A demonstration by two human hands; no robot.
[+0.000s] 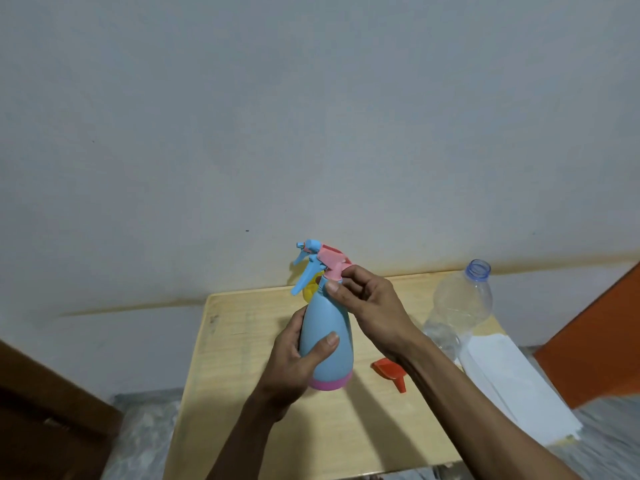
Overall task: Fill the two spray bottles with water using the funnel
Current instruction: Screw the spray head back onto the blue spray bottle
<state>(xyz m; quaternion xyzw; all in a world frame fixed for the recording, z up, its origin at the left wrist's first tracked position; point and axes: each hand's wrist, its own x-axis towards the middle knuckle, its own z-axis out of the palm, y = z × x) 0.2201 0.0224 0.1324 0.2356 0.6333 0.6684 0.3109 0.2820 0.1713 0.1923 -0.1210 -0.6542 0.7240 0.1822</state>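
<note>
Head view: step in hand looks like working the pink spray head [330, 263] at the neck of the blue spray bottle [325, 336], held up above the counter [242, 393]; unscrewing or tightening, can't tell. Left hand [294, 365] wraps the body, fingers curled round it. Right hand [372, 306] fingers pinch the collar, narrow. Second, yellow bottle [310, 289] mostly hidden behind. Orange funnel [389, 372] lies on counter near the uncapped clear water bottle [462, 299]. If opening, funnel goes in next.

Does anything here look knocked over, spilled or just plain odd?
No spill or damage shows. The orange funnel lies on its side on the table, partly behind the right forearm. The clear plastic bottle stands uncapped. The left hand holds the blue spray bottle slightly tilted while the right hand grips its collar.
</note>
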